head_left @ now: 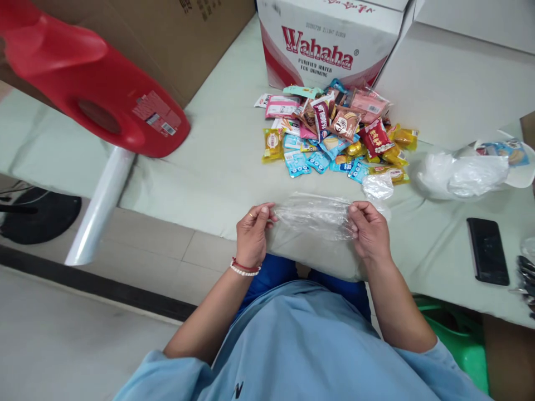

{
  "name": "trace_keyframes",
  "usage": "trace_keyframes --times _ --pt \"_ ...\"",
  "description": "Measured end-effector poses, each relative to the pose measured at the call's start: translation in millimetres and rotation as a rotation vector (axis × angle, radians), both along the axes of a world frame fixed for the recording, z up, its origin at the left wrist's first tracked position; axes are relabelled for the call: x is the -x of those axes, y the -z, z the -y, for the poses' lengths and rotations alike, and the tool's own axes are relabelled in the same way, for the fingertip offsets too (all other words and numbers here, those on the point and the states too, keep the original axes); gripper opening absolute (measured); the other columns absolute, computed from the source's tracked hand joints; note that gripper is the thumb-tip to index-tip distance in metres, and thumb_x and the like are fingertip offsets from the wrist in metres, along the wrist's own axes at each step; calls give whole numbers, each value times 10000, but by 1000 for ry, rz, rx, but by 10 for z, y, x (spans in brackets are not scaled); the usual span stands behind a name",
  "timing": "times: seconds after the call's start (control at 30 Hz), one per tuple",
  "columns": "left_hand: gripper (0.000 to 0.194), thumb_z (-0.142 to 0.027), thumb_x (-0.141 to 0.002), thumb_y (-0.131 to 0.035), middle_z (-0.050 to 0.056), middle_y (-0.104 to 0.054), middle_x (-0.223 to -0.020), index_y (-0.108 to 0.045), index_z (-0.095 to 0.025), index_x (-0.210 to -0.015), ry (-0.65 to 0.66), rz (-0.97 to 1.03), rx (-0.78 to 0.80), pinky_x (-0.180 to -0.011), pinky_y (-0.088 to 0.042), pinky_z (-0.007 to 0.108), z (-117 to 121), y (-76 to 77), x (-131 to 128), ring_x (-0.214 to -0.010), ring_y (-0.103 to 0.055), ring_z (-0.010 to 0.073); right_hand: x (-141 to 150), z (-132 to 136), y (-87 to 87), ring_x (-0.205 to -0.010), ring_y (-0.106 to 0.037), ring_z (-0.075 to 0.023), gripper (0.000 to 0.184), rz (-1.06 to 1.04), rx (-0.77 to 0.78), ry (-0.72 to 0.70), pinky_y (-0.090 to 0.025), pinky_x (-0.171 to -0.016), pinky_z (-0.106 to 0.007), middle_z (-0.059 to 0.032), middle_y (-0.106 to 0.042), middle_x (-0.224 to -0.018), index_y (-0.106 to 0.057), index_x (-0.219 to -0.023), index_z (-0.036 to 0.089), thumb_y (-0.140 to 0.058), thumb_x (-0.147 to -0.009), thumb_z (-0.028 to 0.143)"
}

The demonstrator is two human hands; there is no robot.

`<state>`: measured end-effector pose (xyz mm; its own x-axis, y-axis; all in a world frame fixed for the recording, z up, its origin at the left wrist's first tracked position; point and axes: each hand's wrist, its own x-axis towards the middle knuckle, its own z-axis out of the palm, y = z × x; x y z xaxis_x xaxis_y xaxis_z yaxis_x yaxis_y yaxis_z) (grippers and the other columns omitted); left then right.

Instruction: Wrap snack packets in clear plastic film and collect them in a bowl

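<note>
A clear plastic bag (313, 220) is stretched between my two hands at the near edge of the table. My left hand (252, 234) pinches its left edge with thumb and fingers closed; a beaded bracelet sits on that wrist. My right hand (370, 231) grips the bag's right edge, fingers curled. Beyond the bag lies a heap of small snack packets (334, 136) in yellow, blue, pink and red wrappers.
A white Wahaha water carton (326, 42) stands behind the snacks, brown cardboard boxes (167, 33) to its left. A red plastic jug (92, 89) hangs over the table's left side. Crumpled clear bags (460, 175) and a black phone (487, 250) lie at right. A green stool (463, 340) stands below.
</note>
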<state>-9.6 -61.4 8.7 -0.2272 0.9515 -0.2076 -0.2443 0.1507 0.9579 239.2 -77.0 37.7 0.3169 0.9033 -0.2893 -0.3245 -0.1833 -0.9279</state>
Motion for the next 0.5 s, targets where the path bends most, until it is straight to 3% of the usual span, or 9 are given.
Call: trace_keyframes --times 0.07,0.13,0.23,0.33,0.4,0.43,0.5 --pt "420 -585 -845 -770 23 -652 -797 -778 -190 -988 -22 -3 32 -594 -454 214 38 20 73 -722 -627 125 0 -15 -7 -467 -357 -43 413 -38 5 59 -258 -365 -155 85 -480 -621 -653 -820 213 -945 -658 455" --pt "413 -582 -902 -708 39 -663 -875 -756 -198 -1047 -17 -148 -18 -652 -491 238 76 2 136 -788 -648 143 12 -23 -13 -460 -344 -39 425 -54 25 75 -246 -362 -153 88 -475 -619 -641 -806 213 -952 -644 454" --pt "520 -604 -918 -677 106 -662 -1197 -681 -227 -1277 102 -591 -291 -918 -541 368 88 -113 106 -1105 -643 232 74 -27 -21 -452 -331 -37 425 -34 40 29 -234 -359 -160 83 -484 -617 -652 -799 207 -951 -638 462" --pt "753 -673 -848 -719 166 -617 -1367 -584 -207 -1424 287 -968 -535 -1124 -426 517 -13 -234 -85 -1326 -538 333 148 -25 -32 -449 -326 -41 409 -6 15 -24 -224 -360 -170 80 -476 -606 -659 -804 206 -933 -668 478" --pt "556 -601 -925 -660 151 -701 -1193 -669 -193 -1302 452 -1079 -571 -1082 -438 509 -121 -260 -218 -1207 -612 317 161 -16 -37 -447 -329 -46 398 18 -4 -48 -229 -367 -177 82 -466 -593 -656 -808 208 -916 -695 487" --pt "412 -535 -981 -601 125 -728 -1057 -720 -195 -1181 530 -1081 -563 -1020 -469 475 -173 -257 -260 -1087 -655 285 150 -8 -36 -445 -331 -48 394 38 -11 -57 -237 -371 -181 83 -462 -585 -654 -809 208 -907 -708 494" --pt "337 -422 -1044 -505 76 -722 -855 -747 -201 -966 594 -997 -527 -879 -503 389 -246 -234 -272 -867 -666 218 97 13 -26 -442 -337 -54 394 92 -11 -64 -255 -378 -191 84 -460 -571 -647 -809 209 -889 -726 509"
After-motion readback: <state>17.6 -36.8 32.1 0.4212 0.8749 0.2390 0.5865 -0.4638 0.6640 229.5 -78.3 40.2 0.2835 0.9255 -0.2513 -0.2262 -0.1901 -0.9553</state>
